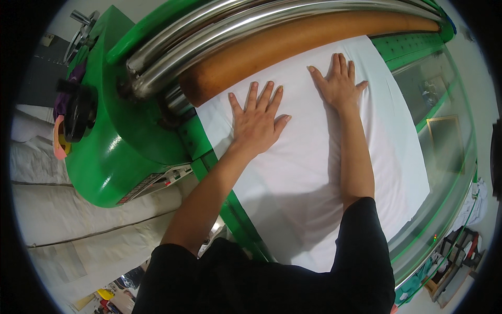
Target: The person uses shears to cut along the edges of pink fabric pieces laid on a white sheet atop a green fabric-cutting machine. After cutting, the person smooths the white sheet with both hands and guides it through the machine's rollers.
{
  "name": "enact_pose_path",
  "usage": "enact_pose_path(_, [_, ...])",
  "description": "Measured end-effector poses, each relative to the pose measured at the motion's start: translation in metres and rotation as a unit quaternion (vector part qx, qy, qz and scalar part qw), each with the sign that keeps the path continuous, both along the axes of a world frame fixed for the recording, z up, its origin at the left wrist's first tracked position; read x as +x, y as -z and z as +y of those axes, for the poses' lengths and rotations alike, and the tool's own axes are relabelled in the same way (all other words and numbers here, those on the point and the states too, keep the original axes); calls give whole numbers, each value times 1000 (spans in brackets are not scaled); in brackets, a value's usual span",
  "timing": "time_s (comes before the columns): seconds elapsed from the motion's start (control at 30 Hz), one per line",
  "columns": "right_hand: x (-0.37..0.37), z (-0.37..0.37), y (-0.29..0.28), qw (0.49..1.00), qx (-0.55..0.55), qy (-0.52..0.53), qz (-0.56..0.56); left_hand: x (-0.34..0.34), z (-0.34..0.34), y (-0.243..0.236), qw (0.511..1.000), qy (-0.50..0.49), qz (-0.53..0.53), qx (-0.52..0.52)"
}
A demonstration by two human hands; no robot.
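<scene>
A wide sheet of pale white fabric (293, 178) lies over the green bed of a roller machine, its far edge against a long tan-brown roller (251, 53). My left hand (257, 119) rests flat on the cloth, fingers spread, a little below the roller. My right hand (339, 86) lies flat farther right and nearer the roller, also spread, with slight creases in the cloth beside it. Both hands press on the fabric and grip nothing.
Steel bars (235, 26) run above the roller. At left, the green housing (120, 157) carries a black handwheel (78, 110) and a metal crank wheel. A glass panel (439, 141) flanks the cloth at right. Pale rolls (94, 214) lie lower left; assorted items sit lower right.
</scene>
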State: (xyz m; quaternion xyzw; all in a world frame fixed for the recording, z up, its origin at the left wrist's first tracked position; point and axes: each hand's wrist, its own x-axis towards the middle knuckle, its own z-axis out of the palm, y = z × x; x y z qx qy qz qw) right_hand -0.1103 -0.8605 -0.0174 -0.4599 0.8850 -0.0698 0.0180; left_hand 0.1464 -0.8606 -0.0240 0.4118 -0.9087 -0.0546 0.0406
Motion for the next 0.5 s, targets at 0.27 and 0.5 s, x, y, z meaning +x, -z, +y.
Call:
enact_pose_path(0.27, [-8, -8, 11, 999, -7, -9, 51, -2, 1, 0, 1000, -25, 7, 8])
enact_pose_path(0.5, [-6, -15, 14, 996, 4, -2, 87, -1, 8, 3, 996, -87, 13, -30])
